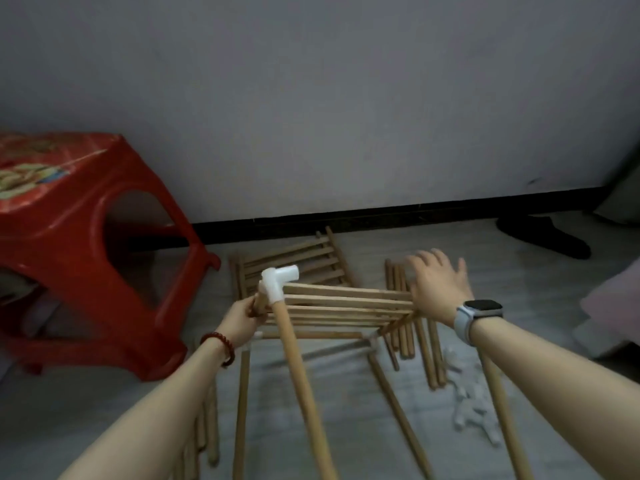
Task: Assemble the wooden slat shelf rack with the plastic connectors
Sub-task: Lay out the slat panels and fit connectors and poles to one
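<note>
Roughly midway, I judge — left hand (242, 318) grips the slat shelf (346, 303) at centre, one white connector (278, 282) fitted; right hand (438, 284) hovers spread; spare dowels (408, 337) and connectors (474, 410) wait at four o'clock.

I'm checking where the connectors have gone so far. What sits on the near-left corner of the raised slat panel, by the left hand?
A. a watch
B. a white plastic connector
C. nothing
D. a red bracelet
B: a white plastic connector caps that corner of the raised slat panel, with a wooden pole running down from it, beside the left hand.
</note>
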`<action>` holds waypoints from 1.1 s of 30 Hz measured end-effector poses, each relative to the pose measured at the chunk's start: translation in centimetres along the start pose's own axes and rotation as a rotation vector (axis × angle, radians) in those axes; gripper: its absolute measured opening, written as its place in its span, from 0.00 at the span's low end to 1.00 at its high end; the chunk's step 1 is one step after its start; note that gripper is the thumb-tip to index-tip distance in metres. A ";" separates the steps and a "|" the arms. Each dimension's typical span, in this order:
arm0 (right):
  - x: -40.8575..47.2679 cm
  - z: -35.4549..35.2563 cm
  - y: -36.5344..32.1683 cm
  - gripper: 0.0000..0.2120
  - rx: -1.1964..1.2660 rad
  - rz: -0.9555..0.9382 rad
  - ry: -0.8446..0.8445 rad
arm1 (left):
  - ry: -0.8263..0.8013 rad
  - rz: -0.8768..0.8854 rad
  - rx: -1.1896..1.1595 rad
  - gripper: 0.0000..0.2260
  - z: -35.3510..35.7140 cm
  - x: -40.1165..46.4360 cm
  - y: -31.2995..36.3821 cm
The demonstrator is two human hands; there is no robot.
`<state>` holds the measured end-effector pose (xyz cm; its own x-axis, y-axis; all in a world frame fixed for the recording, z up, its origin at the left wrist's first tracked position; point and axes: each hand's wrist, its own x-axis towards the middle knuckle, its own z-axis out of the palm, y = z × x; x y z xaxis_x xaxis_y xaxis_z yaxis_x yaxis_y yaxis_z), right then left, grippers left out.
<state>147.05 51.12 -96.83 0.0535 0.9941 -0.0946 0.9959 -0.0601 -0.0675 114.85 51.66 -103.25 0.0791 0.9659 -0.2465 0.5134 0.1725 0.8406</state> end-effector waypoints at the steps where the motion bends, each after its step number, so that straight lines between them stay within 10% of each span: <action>1: 0.2 0.3 0.6 0.25 -0.003 0.081 -0.014 | 0.008 -0.014 0.009 0.10 0.1 0.0 -0.9; 13: -1.5 1.5 3.3 0.25 0.317 0.255 0.107 | 0.052 -0.186 -0.238 0.10 1.0 2.3 -2.7; 21: 0.0 2.5 -0.1 0.21 0.499 0.154 0.003 | 0.056 -0.154 -1.023 0.19 -2.4 0.5 1.9; 24: -0.4 2.5 -1.3 0.20 0.457 0.120 -0.016 | 0.169 -0.155 -0.338 0.13 -3.8 0.4 3.5; 27: -1.2 2.2 -1.9 0.20 0.391 0.070 -0.025 | 0.229 -0.166 0.454 0.28 -4.2 0.4 3.5; 33: -2.5 1.6 -1.6 0.19 0.561 -0.021 -0.039 | 0.163 0.269 0.691 0.22 1.6 -0.9 7.3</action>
<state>145.22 48.57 -98.09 0.0206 0.9921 -0.1238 0.8045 -0.0899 -0.5871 119.87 51.77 -97.64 0.1780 0.9831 0.0440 0.9170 -0.1819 0.3550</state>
